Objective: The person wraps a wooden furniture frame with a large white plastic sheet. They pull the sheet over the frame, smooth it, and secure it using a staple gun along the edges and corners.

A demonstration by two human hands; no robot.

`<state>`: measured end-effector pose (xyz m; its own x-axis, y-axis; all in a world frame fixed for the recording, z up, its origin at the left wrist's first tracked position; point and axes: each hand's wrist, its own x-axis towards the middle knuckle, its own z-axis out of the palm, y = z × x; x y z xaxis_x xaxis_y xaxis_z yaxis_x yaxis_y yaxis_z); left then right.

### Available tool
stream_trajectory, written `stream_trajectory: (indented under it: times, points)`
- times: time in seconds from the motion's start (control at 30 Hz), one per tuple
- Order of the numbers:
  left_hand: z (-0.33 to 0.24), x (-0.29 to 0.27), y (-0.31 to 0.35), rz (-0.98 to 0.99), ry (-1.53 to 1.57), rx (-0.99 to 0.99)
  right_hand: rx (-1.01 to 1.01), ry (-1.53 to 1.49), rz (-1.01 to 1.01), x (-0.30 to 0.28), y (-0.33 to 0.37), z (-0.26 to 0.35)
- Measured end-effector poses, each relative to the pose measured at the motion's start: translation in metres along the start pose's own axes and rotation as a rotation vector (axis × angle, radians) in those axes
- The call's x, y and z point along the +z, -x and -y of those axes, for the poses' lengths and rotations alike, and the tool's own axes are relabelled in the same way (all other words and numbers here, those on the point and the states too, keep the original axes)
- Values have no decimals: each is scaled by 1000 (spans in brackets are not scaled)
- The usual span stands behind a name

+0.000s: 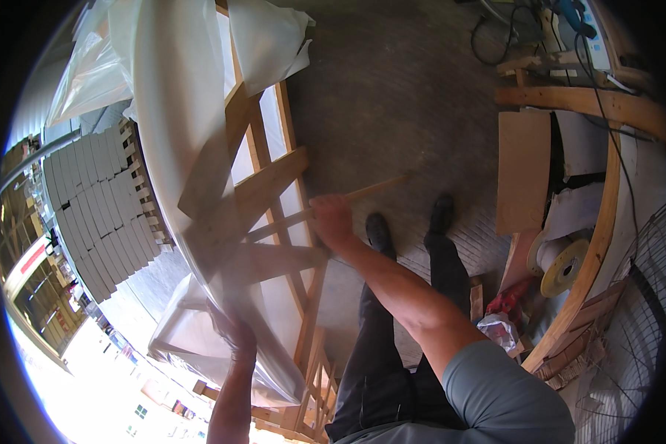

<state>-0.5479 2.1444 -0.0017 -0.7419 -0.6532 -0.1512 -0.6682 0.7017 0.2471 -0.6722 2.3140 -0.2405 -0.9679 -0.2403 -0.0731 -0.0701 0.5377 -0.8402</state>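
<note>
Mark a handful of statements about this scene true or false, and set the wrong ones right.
1. The right hand grips a thin wooden stick. True.
2. The left hand grips the same stick. False: it is at the plastic sheet, away from the stick.
3. In the picture, the spool is to the right of both shoes. True.
4. Both shoes are white. False: they are dark.
5. The grey stack is to the right of the plastic sheet. False: it is to the left.
6. Part of the wooden frame shows uncovered by plastic. True.
</note>
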Motion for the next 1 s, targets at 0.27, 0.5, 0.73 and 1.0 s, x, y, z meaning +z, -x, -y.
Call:
stream_trajectory:
  times: [0.27,0.5,0.73,1.0]
  points:
    - [-12,0,-2,-7,54,-25,107,93,115,4,-6,12]
    - [-6,0,-3,24,45,66,103,30,-37,12,-11,19]
    - [-15,-5,-6,57,111,126,27,18,-130,25,-15,13]
    - [-33,-16,-12,113,118,151,67,50,-4,12,-17,20]
